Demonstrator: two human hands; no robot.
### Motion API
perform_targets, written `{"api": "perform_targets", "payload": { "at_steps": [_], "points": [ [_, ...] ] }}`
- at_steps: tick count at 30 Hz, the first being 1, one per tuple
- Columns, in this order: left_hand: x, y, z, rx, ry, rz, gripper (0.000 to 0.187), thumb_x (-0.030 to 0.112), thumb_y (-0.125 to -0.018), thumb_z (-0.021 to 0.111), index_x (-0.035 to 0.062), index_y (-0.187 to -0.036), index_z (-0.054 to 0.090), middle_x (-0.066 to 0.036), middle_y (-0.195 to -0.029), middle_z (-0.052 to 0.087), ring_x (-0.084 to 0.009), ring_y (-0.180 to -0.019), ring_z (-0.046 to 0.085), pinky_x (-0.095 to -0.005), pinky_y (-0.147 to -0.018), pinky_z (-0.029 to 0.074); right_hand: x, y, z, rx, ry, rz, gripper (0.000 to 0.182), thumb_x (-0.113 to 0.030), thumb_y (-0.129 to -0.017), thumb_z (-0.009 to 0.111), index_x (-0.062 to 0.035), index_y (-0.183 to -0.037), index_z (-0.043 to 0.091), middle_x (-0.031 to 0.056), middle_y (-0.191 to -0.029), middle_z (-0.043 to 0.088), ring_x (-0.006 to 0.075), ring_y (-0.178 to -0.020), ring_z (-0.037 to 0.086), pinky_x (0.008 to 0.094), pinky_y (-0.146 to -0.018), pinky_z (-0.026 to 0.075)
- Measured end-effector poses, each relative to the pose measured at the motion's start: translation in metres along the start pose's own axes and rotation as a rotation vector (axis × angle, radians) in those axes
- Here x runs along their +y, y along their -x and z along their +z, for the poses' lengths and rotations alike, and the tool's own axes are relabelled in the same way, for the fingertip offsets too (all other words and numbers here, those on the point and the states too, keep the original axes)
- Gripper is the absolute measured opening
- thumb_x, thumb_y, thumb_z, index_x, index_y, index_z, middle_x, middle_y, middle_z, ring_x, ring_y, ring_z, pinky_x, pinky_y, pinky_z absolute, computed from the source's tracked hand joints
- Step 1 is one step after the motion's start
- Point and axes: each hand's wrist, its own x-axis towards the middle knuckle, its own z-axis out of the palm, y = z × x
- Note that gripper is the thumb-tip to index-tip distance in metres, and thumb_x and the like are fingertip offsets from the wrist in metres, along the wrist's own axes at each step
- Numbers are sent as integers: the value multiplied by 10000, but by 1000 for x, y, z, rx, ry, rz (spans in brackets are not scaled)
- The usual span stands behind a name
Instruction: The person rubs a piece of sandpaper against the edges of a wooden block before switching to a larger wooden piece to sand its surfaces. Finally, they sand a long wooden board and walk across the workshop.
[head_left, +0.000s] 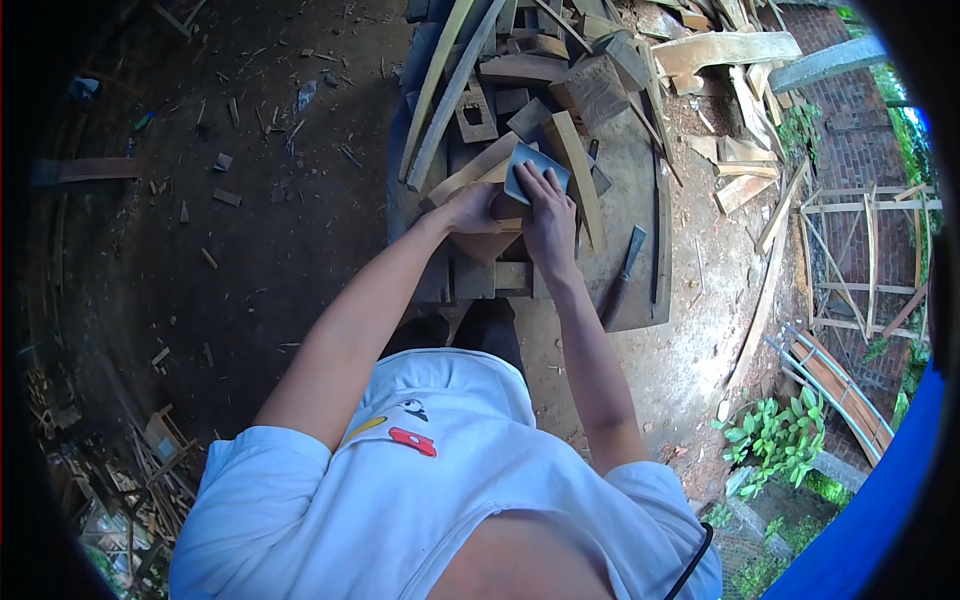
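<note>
My left hand (474,208) is closed on a reddish-brown wooden block (508,207) near the front edge of the workbench (640,290). My right hand (548,215) lies over a thin blue-grey sheet (523,166), its fingers bent and pressed on the sheet's face. The sheet sits against the upper end of the block. Below both hands a brown wooden piece (485,246) points towards me. A pale curved strip of wood (578,180) stands just right of the sheet. What my left fingertips touch behind the block is hidden.
A chisel-like tool (627,270) lies on the bench's right side. Wood offcuts (592,88) and long curved strips (445,100) pile up at the back. Scraps (227,197) litter the dark floor at left. A wooden frame (868,260) and a leafy plant (778,432) are at right.
</note>
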Motion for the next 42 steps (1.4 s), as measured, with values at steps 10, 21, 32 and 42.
{"api": "perform_targets", "payload": {
  "at_steps": [10, 21, 32, 42],
  "points": [
    [24, 9, 13, 228, -180, 95, 860, 276, -634, 793, 125, -1396, 425, -187, -1354, 511, -313, -1270, 489, -422, -1091, 365, 8, 43, -25, 216, -523, 175, 412, -58, -939, 554, -94, -1350, 537, 142, -1338, 567, 272, -1198, 555, 346, -987, 417],
    [-4, -3, 40, 386, -99, 105, 458, 243, -689, 732, 97, -1098, 586, -144, -1013, 666, -331, -1019, 626, -451, -866, 458, -23, 33, -1, 104, 72, 56, 674, 4, -751, 619, -162, -1392, 495, 37, -1451, 478, 322, -1359, 398, 461, -1012, 316],
    [14, 0, 30, 417, -156, 145, 343, 228, -710, 724, 57, -985, 611, -179, -892, 673, -376, -882, 647, -455, -774, 503, -17, 17, -3, 65, 92, 16, 605, 32, -799, 556, -139, -1378, 518, 45, -1452, 478, 302, -1364, 396, 420, -1016, 321],
    [13, -5, 29, 307, -209, 83, 497, 318, -647, 793, 143, -1071, 600, -126, -986, 677, -342, -979, 639, -459, -860, 468, 5, 100, -21, 18, 102, -57, 685, 72, -728, 560, -127, -1382, 520, 52, -1439, 496, 294, -1345, 435, 402, -983, 342]
  ]
}}
